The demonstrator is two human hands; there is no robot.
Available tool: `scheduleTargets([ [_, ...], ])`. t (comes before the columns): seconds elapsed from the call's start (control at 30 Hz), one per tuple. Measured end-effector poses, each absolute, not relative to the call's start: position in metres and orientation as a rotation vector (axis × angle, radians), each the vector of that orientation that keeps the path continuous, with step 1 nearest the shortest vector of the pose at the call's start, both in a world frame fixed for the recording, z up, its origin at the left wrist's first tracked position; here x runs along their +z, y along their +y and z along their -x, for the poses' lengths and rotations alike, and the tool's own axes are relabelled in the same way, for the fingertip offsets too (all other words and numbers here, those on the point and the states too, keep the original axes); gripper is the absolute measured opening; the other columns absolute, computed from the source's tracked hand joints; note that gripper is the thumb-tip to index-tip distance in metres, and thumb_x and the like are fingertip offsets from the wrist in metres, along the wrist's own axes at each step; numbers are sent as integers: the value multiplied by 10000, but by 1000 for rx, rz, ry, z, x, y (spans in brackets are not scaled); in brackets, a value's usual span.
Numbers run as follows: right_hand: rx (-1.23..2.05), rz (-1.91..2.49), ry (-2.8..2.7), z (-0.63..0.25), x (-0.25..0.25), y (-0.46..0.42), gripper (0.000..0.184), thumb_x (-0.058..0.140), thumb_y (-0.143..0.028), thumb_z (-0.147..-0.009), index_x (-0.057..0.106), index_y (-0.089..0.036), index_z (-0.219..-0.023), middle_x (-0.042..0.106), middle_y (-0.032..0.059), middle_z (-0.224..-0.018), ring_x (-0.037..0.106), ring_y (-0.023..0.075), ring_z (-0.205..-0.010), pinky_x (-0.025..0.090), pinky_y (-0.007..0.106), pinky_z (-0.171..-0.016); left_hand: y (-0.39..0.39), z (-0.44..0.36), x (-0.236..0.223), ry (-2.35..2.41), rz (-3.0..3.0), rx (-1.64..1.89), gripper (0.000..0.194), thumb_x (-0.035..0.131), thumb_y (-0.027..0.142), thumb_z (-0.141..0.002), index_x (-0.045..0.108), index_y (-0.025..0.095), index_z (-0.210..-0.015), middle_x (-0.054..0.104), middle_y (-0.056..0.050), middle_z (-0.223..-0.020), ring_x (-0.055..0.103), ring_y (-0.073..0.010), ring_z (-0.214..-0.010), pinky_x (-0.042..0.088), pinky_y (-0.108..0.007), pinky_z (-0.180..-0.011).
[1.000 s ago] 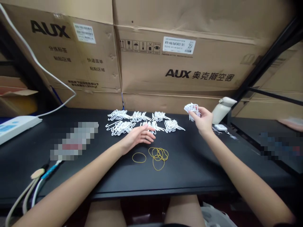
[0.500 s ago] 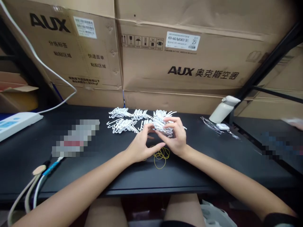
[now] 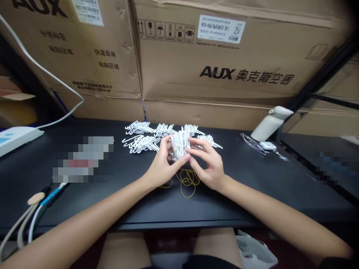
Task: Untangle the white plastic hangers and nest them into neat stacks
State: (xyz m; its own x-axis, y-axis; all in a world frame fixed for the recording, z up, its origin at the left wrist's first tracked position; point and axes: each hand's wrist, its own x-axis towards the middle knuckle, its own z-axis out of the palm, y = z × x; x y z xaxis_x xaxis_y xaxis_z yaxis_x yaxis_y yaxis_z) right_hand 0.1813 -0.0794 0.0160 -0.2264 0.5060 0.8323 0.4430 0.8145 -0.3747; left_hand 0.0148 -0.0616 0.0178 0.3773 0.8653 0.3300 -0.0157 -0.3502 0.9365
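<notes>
A bundle of white hooks (image 3: 180, 144) is held up between both hands, above the dark desk. My left hand (image 3: 165, 164) is closed on its left side, thumb along the lower edge. On the right side, the fingers and thumb of my right hand (image 3: 209, 162) press against the same bundle. Behind the hands lie several piles of white hooks (image 3: 143, 144), spread in two rows; the hands hide part of the front row. Thin yellow rubber bands (image 3: 189, 183) lie loosely on the desk just below the hands.
Cardboard boxes (image 3: 224, 78) stand along the back of the desk (image 3: 134, 201). At right are a white bottle (image 3: 267, 125), a small white case (image 3: 268, 145) and a clear looped cord. A blurred-out device (image 3: 84, 160) with cables and a white power strip (image 3: 19, 140) lie at left.
The bundle has turned more upright and shifted slightly left in my hands. My left hand now grips its side, thumb against it. The camera view has tilted down a little.
</notes>
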Motion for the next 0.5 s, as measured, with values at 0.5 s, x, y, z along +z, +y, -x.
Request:
scheduleTargets([
  [0.5, -130, 691, -1926, -181, 21, -79, 323, 574, -119, -806, 633, -263, -1090, 611, 92, -1039, 597, 218, -936, 543, 390, -730, -50, -15, 19, 741, -1373, 1094, 450, 789, 296, -632, 641, 132, -1025, 694, -85, -1045, 623, -254, -1010, 450, -401, -942],
])
